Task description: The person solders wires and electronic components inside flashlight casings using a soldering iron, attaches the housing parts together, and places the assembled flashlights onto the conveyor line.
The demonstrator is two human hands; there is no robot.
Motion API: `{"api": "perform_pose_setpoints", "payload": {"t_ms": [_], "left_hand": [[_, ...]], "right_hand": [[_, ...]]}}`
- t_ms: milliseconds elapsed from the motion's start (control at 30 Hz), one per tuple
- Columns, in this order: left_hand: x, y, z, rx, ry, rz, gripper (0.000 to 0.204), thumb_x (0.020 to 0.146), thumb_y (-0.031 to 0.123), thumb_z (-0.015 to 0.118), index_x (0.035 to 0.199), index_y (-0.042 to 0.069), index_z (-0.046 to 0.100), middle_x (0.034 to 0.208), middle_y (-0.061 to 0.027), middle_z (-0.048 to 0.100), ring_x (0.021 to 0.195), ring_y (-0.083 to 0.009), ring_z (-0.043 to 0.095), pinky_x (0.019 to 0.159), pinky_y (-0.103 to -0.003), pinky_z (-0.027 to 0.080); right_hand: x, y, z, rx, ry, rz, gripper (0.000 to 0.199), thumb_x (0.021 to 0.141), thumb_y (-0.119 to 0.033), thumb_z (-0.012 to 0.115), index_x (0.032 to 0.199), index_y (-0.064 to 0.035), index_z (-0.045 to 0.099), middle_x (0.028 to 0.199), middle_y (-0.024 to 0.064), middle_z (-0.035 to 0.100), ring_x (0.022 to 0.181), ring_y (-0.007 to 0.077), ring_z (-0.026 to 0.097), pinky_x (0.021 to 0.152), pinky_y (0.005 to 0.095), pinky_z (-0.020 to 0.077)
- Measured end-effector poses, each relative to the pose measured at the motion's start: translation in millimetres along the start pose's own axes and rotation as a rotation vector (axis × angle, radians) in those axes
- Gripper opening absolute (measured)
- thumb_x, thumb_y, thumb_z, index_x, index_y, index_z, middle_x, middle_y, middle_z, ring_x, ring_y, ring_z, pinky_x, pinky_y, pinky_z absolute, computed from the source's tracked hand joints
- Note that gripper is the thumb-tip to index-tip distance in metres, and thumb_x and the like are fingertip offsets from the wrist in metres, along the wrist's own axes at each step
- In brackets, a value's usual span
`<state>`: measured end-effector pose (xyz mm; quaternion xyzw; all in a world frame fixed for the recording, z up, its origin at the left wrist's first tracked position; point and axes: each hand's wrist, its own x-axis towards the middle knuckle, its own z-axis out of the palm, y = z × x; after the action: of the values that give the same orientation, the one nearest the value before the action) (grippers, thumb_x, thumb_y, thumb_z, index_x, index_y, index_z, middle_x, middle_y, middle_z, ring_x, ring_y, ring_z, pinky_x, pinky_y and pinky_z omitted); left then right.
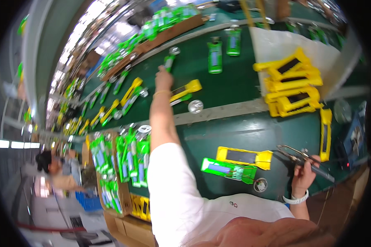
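Observation:
My left arm stretches across the green belt, and my left hand (164,78) is at a green housing (169,61) with a round clear end. The fingers close around its near end, though they are blurred. Low on the right, my right hand (304,177) grips a soldering iron (322,173) by its dark handle; thin metal parts (292,152) extend up and left from there. On the green worktop before me lies a yellow casing (244,156) with a dark panel. Against it rests a green housing (226,169) with a blue cell, wired to a round silver disc (260,185).
Yellow casings (294,86) are piled on a whitish sheet at the right. A box of green housings (132,156) stands left of my arm. More pieces lie along the belt (144,103), including two green housings (214,57). Another person (62,166) is at far left.

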<state>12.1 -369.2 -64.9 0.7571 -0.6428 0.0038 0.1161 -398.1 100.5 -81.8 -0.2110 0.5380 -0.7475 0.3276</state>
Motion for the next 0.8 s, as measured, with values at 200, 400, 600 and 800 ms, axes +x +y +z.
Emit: {"api": "perform_pose_setpoints", "payload": {"t_ms": [200, 400, 600, 800], "left_hand": [[-48.7, -10.0, -88.8, 0.210, 0.227, 0.176, 0.057, 0.085, 0.013, 0.054, 0.140, 0.014, 0.041, 0.113, -0.0219, 0.055, 0.104, -0.0393, 0.057, 0.087, -0.050, 0.048], [-185.9, -124.1, -193.8, 0.153, 0.248, 0.303, 0.069, 0.077, 0.014, 0.072, 0.141, 0.020, 0.047, 0.104, -0.0217, 0.057, 0.098, -0.0378, 0.057, 0.086, -0.044, 0.048], [-339.8, -294.1, -250.9, 0.270, 0.393, -0.178, 0.063, 0.076, 0.015, 0.069, 0.136, 0.020, 0.052, 0.110, -0.0245, 0.056, 0.104, -0.0397, 0.056, 0.091, -0.044, 0.046], [-424.7, -423.6, -267.6, 0.167, 0.526, -0.717, 0.069, 0.069, 0.022, 0.070, 0.136, 0.021, 0.053, 0.108, -0.0256, 0.061, 0.102, -0.0394, 0.059, 0.093, -0.043, 0.046]], "right_hand": [[2.5, 2.4, -1.6, 0.043, -0.078, -0.120, 0.018, 0.103, -0.022, 0.044, 0.108, -0.0053, 0.047, 0.077, 0.0022, 0.050, 0.057, 0.0064, 0.042, 0.051, 0.0170, 0.0344], [1.1, 3.9, -12.6, 0.160, -0.132, -0.053, 0.016, 0.102, -0.023, 0.046, 0.104, -0.0065, 0.049, 0.075, 0.0019, 0.049, 0.057, 0.0064, 0.040, 0.052, 0.0183, 0.0314], [11.0, 21.0, -32.7, 0.116, -0.259, -0.157, 0.017, 0.103, -0.021, 0.046, 0.109, -0.0050, 0.047, 0.081, 0.0037, 0.049, 0.067, 0.0067, 0.042, 0.057, 0.0182, 0.0327], [18.5, 35.0, -44.6, -0.114, -0.230, -0.331, 0.020, 0.102, -0.020, 0.045, 0.111, -0.0019, 0.048, 0.081, 0.0045, 0.050, 0.064, 0.0072, 0.041, 0.056, 0.0185, 0.0325]]}}
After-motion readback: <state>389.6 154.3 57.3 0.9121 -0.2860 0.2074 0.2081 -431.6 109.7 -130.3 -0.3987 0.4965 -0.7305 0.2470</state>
